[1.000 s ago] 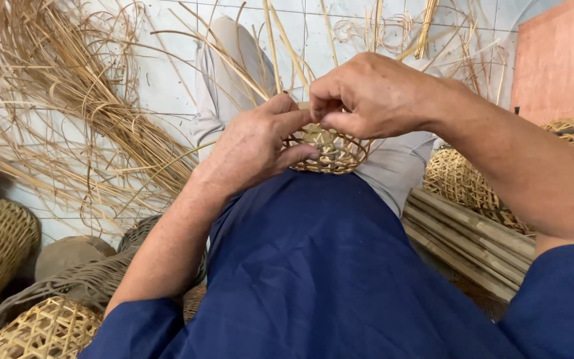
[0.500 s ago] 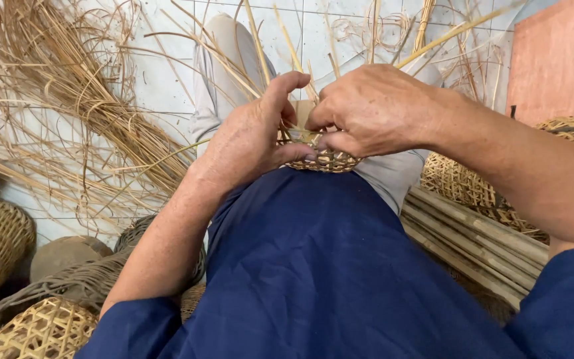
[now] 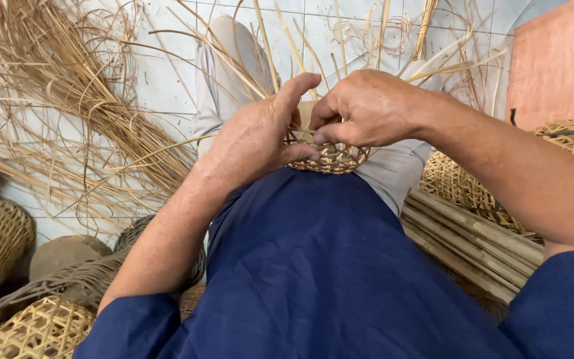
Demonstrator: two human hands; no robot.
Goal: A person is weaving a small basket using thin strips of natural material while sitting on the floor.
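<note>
Small round open-weave basket of pale cane strips sits on the lap, against the blue shirt. Left hand cups its near rim, thumb pressing; right hand pinches a thin upright strip at the far rim. Judged light, springy, easily kinked: hold by the woven rim, not the loose strips.

small basket: golden tan, open lattice weave, in my lap
my shirt: deep navy, plain
my trousers: pale grey
loose cane strips: straw yellow
floor tiles: white, thin grey grid
board: salmon pink
finished basket: honey-coloured hexagonal mesh, lower left corner
</note>
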